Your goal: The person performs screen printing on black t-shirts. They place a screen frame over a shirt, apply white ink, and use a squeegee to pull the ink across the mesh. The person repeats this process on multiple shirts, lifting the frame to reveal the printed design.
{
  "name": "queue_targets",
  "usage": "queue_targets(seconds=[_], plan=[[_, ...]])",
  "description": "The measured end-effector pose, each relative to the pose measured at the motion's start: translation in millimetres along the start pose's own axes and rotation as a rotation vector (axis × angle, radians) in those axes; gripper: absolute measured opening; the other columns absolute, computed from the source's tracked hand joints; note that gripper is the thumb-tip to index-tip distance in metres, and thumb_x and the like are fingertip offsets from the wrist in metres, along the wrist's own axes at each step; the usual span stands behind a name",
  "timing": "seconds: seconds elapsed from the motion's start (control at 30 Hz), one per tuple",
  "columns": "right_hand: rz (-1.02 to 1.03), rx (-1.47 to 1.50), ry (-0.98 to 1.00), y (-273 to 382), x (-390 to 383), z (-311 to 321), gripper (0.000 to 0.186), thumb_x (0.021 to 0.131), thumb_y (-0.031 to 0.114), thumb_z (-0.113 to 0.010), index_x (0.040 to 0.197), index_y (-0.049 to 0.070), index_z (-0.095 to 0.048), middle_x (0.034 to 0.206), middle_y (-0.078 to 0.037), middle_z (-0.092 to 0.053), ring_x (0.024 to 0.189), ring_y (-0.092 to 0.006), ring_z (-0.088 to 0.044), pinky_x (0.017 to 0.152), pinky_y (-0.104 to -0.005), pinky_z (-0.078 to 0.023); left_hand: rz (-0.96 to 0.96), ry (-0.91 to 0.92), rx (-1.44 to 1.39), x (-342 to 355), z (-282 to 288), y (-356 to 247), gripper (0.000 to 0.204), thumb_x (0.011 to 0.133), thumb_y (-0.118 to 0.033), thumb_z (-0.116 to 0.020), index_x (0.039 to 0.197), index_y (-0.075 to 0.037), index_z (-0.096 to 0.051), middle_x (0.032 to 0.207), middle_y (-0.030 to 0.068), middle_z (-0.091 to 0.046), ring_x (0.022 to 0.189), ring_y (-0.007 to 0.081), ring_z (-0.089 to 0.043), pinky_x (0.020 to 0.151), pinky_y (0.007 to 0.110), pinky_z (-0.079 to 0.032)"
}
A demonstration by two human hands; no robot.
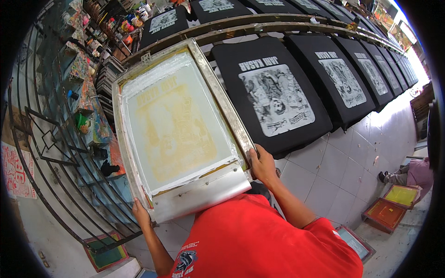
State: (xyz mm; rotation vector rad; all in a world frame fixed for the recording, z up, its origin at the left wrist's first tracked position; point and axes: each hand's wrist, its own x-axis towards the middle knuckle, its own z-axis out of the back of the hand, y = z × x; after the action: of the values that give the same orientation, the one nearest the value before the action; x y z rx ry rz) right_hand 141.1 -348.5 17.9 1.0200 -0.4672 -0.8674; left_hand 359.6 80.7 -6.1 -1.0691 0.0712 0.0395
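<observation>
A large screen-printing frame (178, 125) is held up in front of me, tilted, with its metal border around a pale mesh that bears a yellowish picture. White tape runs along the inside of the border, and a metal plate (201, 194) spans the near end. My right hand (263, 164) grips the near right corner, fingers curled over the edge. At the near left corner, my left hand (142, 216) is closed on the border; part of its fingers is hidden behind it. To the right lies a black T-shirt (227, 92) with a white print.
Several more printed black shirts (345, 83) lie in rows, along a long rail (259, 28). Black metal bars (51, 185) curve on my left, beside a paint-stained shelf (95, 106). Coloured frames (384, 215) lean at the lower right near another person (417, 173). The floor is tiled (324, 171).
</observation>
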Motion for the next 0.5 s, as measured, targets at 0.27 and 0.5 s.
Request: queue_targets(seconds=[0.27, 0.5], plan=[[-0.081, -0.112, -0.081, 21, -33, -61, 0.039, 0.095, 0.034, -0.051, 0.111, 0.001, -0.064, 0.09, -0.029, -0.065, 0.088, -0.045, -0.063, 0.077, -0.0481, -0.049, 0.016, 0.035, 0.008, 48, 28, 24, 0.053, 0.103, -0.038, -0.04, 0.106, 0.011, -0.063, 0.099, 0.0147, -0.068, 0.09, 0.0215, -0.061, 0.086, 0.032, -0.044], [-0.079, -0.165, -0.146, 27, -28, -71, 0.038, 0.095, 0.034, -0.051, 0.104, -0.001, -0.064, 0.088, -0.029, -0.064, 0.085, -0.0466, -0.062, 0.072, -0.049, -0.048, -0.044, 0.174, -0.082, 87, 16, 55, 0.052, 0.103, -0.035, -0.039, 0.1, 0.009, -0.065, 0.091, 0.0148, -0.069, 0.085, 0.0232, -0.062, 0.082, 0.035, -0.046]])
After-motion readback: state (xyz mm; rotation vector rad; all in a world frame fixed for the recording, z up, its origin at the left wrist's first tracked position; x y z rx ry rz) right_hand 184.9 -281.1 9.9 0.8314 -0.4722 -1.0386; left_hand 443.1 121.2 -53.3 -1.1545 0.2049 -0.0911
